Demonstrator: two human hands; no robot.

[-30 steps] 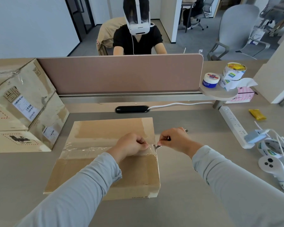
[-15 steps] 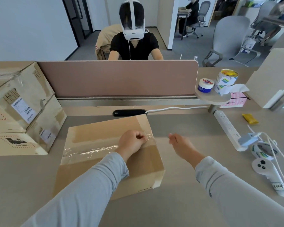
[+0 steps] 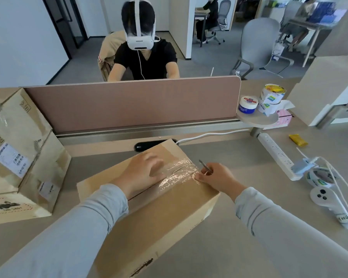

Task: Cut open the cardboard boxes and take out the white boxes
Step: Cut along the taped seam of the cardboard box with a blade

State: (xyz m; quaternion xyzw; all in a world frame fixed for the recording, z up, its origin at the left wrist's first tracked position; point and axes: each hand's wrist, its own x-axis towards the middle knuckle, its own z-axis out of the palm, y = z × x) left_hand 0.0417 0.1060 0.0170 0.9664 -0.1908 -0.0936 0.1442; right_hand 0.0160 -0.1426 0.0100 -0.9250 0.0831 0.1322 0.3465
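Gleaming crinkled tape spans matte cardboard box near slim tool.

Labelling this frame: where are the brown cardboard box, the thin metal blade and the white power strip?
Brown cardboard box (image 3: 169, 209): head view, front flap.
Thin metal blade (image 3: 204, 165): head view, exposed shaft.
White power strip (image 3: 277, 155): head view, top face.

1. The left sleeve, at 7 o'clock, is long, plain and pale grey-blue, its soft cloth creased toward the wrist.
2. The right sleeve, at 5 o'clock, is of the same pale grey-blue cloth, ending in a plain cuff.
3. The left hand and the right hand are bare.
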